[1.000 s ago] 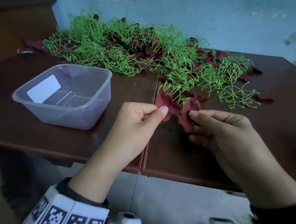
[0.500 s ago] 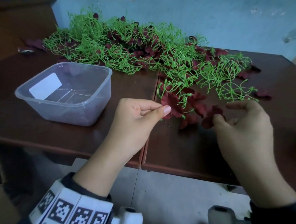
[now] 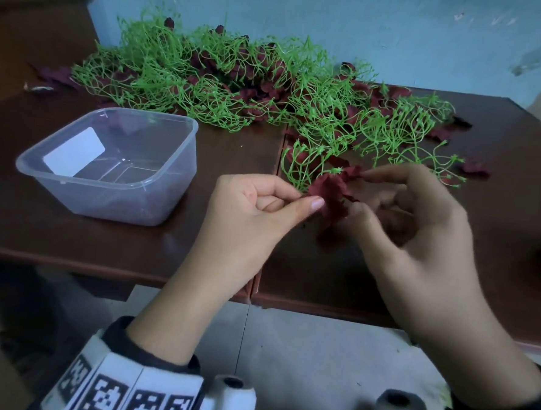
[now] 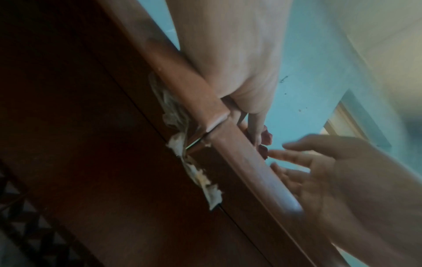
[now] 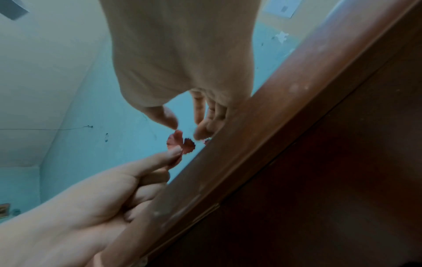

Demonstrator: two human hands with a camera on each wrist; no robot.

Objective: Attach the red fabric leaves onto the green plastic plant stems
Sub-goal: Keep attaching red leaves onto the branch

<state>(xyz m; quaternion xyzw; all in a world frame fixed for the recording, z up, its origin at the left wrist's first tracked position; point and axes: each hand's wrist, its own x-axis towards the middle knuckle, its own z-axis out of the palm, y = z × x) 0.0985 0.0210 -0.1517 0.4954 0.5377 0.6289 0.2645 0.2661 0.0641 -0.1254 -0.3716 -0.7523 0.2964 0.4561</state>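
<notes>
Near the desk's (image 3: pixel 133 244) front edge, the left hand (image 3: pixel 249 216) pinches a red leaf (image 3: pixel 327 189) on a green stem (image 3: pixel 296 171); the right hand (image 3: pixel 419 233) pinches the leaf's far tip

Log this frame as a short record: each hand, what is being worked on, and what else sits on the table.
left hand: pinches a red leaf on a stem
right hand: pinches another leaf at its fingertips
stems: green tangled pile along the far side, red leaves mixed in
tub: clear plastic, left of the hands
table: dark wood
</notes>
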